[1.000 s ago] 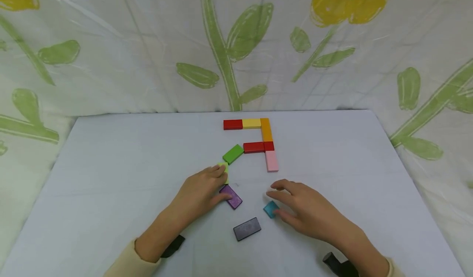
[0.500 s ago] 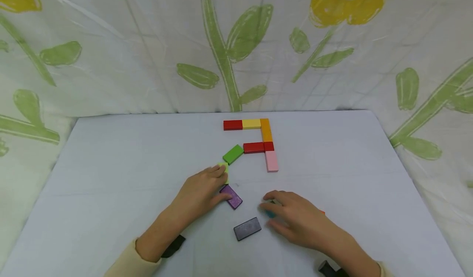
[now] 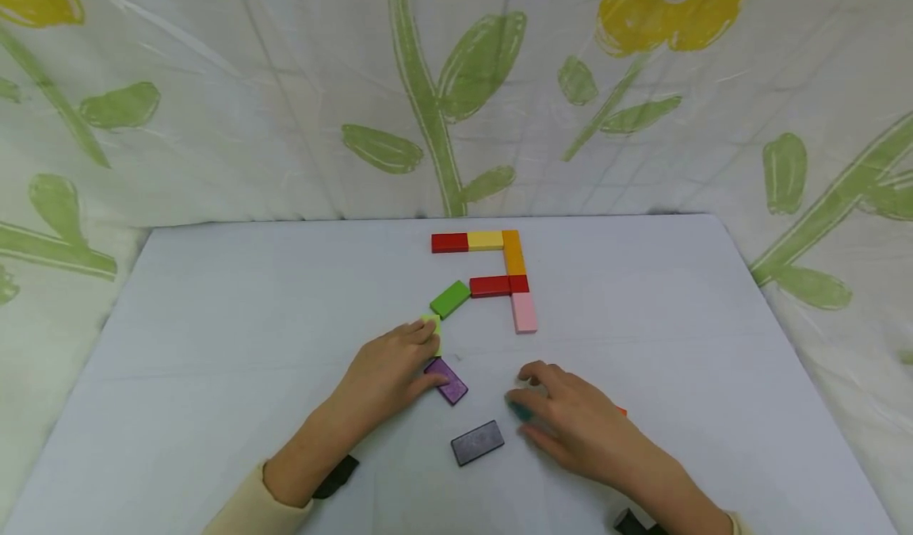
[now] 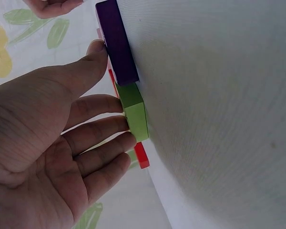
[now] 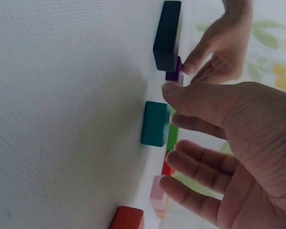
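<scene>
My left hand (image 3: 388, 367) rests its fingertips on a light green block (image 4: 138, 121), and its thumb touches a purple block (image 3: 453, 391). Those fingers are nearly straight. Beyond the light green block a green block (image 3: 450, 299) lies at a slant. My right hand (image 3: 581, 424) hovers over a small teal block (image 5: 155, 124) with fingers spread and slightly bent, holding nothing. In the head view that hand mostly covers the teal block. A dark grey block (image 3: 478, 443) lies between the hands, nearer the person. An orange-red block (image 5: 127, 219) is partly hidden behind the right hand.
Farther back on the white table (image 3: 250, 297) lie joined blocks: red (image 3: 449, 242), yellow (image 3: 485, 240), orange (image 3: 513, 253), a small red square (image 3: 519, 284), another red (image 3: 489, 286) and pink (image 3: 524, 313). A flower-patterned curtain (image 3: 285, 123) hangs behind the table.
My right hand has shifted slightly left and toward the person, covering more of the teal block. The orange-red block now shows behind that hand. My left hand and the other blocks stay put.
</scene>
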Tool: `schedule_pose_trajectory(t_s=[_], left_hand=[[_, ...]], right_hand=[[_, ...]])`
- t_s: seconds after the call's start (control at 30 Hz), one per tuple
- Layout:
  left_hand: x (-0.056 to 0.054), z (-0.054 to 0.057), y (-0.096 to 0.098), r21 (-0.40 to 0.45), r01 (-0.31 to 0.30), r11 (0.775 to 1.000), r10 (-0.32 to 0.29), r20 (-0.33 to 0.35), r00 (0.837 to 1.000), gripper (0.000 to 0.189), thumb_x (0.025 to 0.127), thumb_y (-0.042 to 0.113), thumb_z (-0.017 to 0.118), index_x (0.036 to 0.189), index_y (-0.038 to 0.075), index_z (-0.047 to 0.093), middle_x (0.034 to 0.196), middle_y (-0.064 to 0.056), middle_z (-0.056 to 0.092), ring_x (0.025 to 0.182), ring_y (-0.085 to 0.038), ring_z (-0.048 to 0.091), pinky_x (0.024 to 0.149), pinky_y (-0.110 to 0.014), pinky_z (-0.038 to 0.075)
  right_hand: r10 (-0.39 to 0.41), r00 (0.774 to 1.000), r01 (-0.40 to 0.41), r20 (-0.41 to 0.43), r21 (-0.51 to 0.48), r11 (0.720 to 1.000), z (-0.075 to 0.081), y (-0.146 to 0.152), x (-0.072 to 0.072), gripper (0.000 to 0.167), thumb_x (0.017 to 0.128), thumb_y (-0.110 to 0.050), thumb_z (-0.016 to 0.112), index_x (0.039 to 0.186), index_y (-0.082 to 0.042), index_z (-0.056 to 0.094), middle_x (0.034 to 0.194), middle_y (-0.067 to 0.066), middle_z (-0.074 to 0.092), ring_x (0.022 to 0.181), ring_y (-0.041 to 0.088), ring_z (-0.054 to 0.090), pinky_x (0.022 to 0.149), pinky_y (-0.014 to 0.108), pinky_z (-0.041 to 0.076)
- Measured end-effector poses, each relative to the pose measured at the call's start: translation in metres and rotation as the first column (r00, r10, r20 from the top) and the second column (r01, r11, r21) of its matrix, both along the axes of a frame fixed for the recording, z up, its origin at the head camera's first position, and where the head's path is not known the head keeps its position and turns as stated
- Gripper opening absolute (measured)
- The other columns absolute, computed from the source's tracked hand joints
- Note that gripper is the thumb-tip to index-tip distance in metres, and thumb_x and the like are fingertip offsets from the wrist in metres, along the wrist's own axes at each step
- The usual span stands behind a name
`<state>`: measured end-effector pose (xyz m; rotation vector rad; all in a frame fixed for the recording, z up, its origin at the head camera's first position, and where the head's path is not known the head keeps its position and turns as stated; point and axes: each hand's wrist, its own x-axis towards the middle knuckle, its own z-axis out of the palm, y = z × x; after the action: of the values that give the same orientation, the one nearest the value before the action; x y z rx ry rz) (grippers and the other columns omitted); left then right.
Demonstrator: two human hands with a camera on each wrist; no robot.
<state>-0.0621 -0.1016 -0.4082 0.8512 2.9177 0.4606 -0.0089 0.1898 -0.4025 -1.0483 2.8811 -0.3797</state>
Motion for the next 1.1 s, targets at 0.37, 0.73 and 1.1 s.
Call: schedule_pose_trajectory(t_s=[0.37,0.73,1.1], left_hand=[[0.0,0.001,0.001,0.007,0.001,1.0,-0.001,-0.012,1.0,0.047,0.088,0.042,0.085,0.117,0.006,0.077,0.139,-0.015,0.072,0.134,-0.031,0.067,0.111,-0.046,0.057],[-0.001,0.0,0.0,0.0,0.002,1.0,-0.002,-0.019,1.0,0.047,0.087,0.045,0.084,0.114,0.008,0.077,0.139,-0.014,0.072,0.134,-0.029,0.068,0.111,-0.046,0.056],[-0.002,-0.001,-0.001,0.02,0.002,1.0,-0.002,-0.019,1.0,0.043,0.087,0.043,0.085,0.11,0.008,0.077,0.138,-0.014,0.073,0.133,-0.03,0.068,0.109,-0.045,0.058]], right_hand=[[0.031,0.999,-0.031,-0.025,-0.002,1.0,-0.002,-0.002,0.0,0.033,0.086,-0.021,0.089,0.116,-0.015,0.078,0.115,-0.003,0.069,0.102,0.012,0.065,0.088,0.032,0.062],[0.062,0.998,-0.063,0.021,0.024,0.998,0.002,0.0,-0.015,0.036,0.082,-0.019,0.093,0.115,-0.016,0.079,0.11,-0.003,0.073,0.099,0.012,0.067,0.09,0.032,0.064],[0.049,0.998,-0.049,-0.027,0.035,0.998,0.0,0.01,-0.051,0.034,0.084,-0.016,0.091,0.115,-0.014,0.075,0.112,0.0,0.072,0.102,0.016,0.068,0.092,0.036,0.063]])
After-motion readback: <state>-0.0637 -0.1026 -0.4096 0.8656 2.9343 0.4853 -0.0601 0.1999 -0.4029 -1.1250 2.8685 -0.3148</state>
